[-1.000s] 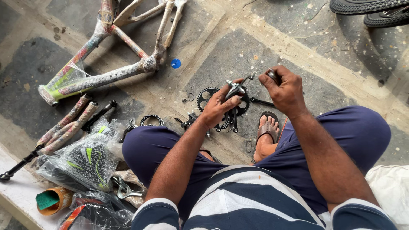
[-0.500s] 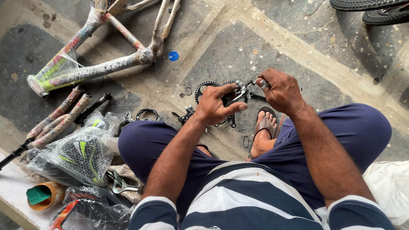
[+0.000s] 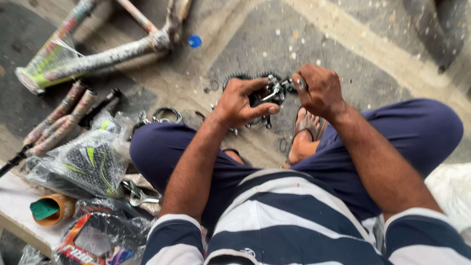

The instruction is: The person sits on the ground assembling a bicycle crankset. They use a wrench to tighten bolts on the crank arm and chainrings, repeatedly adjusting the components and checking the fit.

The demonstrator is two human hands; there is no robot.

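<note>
Metal derailleur part [image 3: 269, 93]: gripped by left hand [image 3: 241, 103] above chainring [image 3: 235, 81]; right hand [image 3: 320, 91] fingers closed on small tool [image 3: 294, 84] beside it. Fitting appeared unfinished; bicycle frame [image 3: 98, 51] lay well apart.

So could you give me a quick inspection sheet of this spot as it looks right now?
Surface: paved ground, gritty.
Job's things: metal part held over chainring.
Clutter: bike frame, fork, wrapped saddle, blue cap, small rings, orange cup, wrench.
Hands: left hand grips the part; right hand pinches a small piece against it.
Cables: nothing seen.
Surroundings: white bench at left, sandalled foot.
</note>
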